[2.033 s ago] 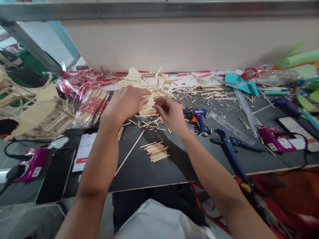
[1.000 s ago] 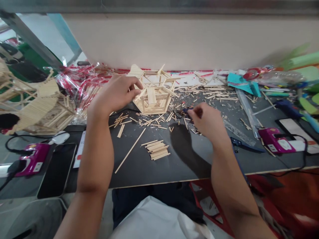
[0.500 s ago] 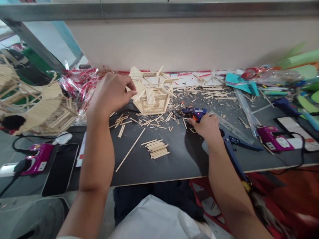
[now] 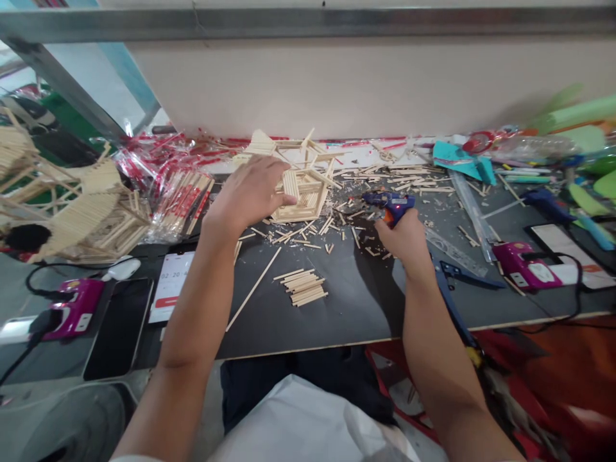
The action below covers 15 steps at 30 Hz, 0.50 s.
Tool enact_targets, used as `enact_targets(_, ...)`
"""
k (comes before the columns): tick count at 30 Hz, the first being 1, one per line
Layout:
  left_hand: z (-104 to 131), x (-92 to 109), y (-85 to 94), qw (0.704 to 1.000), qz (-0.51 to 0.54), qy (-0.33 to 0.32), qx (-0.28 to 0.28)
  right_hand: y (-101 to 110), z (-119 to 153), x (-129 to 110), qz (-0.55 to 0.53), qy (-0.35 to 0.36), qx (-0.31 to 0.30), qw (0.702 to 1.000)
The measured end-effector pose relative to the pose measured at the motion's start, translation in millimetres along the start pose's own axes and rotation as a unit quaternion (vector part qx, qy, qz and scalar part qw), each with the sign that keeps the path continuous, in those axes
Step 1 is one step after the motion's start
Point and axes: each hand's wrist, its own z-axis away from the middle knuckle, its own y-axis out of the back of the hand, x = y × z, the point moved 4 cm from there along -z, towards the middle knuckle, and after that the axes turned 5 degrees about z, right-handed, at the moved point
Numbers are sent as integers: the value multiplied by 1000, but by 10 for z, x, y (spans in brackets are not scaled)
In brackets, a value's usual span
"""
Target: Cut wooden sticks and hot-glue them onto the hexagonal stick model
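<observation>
My left hand (image 4: 253,192) reaches over the left side of a small house-like model (image 4: 315,192) built from thin wooden sticks. Its thumb and fingers are spread apart at the model; whether they touch it is hard to tell. My right hand (image 4: 407,237) is closed around a blue glue gun (image 4: 392,202) with an orange trigger, its nozzle pointing left towards the model. In front of the model lies a small row of cut sticks (image 4: 303,287). One longer stick (image 4: 253,289) rests to the left of that row.
Blue cutters (image 4: 466,276) and a clear ruler (image 4: 457,250) lie right of my right hand. Stick offcuts (image 4: 414,179) litter the back. On the left are a larger stick model (image 4: 91,212), wrapped sticks (image 4: 180,199), phones (image 4: 118,327) and a purple power adapter (image 4: 79,305).
My left hand has moved right and down over the model, and its pinched fingers have spread. My right hand has shifted slightly right and up with the glue gun. The model has stayed put.
</observation>
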Motion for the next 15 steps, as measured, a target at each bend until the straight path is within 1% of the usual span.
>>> enact_targets(2, -13, 0, -81, 999, -5, -6, -42, 69, -22, 27, -33, -57, -2, 998)
enact_targets(3, -15, -2, -109, 998, -7, -4, -60, 107, -26, 22, -48, -74, 2, 996)
enact_targets(4, -16, -2, -128, 997, -9, -3, -73, 149, -29, -1, -64, -73, 12, 995)
enact_targets(6, -16, 4, -148, 997, -10, -9, -78, 240, -33, -59, -98, -55, 45, 993)
enact_targets(11, -18, 24, -152, 998, -10, -25, -51, 448, -86, -170, -157, -10, 135, 978)
enact_targets(13, -17, 34, -145, 998, -16, -29, -53, 514, -148, -224, -163, 8, 153, 975)
enact_targets(15, -17, 41, -134, 997, -27, -31, -62, 582, -235, -317, -159, 41, 161, 973)
